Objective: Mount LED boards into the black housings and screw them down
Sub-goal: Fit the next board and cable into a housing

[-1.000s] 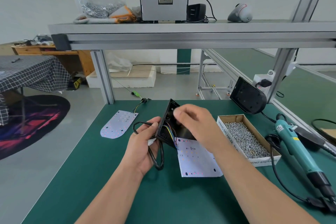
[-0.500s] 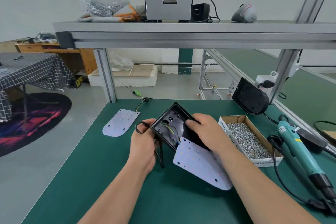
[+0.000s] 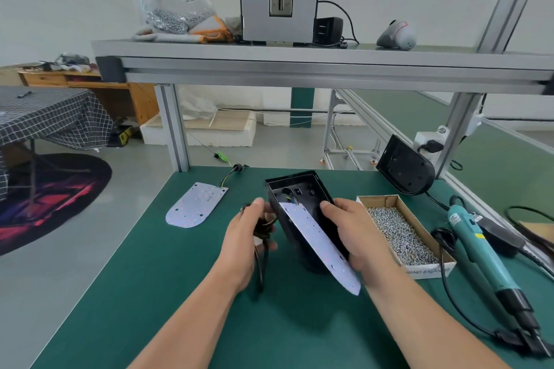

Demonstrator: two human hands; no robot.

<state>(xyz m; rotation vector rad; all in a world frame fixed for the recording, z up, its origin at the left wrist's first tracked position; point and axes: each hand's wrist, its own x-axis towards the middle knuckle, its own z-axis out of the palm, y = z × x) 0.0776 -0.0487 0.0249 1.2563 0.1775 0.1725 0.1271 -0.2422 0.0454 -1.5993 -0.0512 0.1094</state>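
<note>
An open black housing (image 3: 299, 189) is held above the middle of the green table, open side up. A white LED board (image 3: 317, 243) lies tilted across its cavity, its rounded end sticking out towards me; coloured wires join it to the housing's far end. My right hand (image 3: 356, 237) grips the housing's right side, thumb by the board's edge. My left hand (image 3: 248, 237) holds the looped black cable (image 3: 260, 266) at the housing's left. A second LED board (image 3: 195, 204) with wires lies flat at the left. Another black housing (image 3: 404, 169) leans against the frame post at the right.
A cardboard box of screws (image 3: 401, 234) stands right of my right hand. A teal electric screwdriver (image 3: 479, 252) with its cord lies at the table's right edge. An aluminium shelf (image 3: 299, 66) spans overhead with a screw feeder, a bag of screws and gloves.
The housing has turned from standing on edge to open side up and lengthwise to me. The LED board, which hung below it, now lies across its cavity. My right hand shifted to its right side.
</note>
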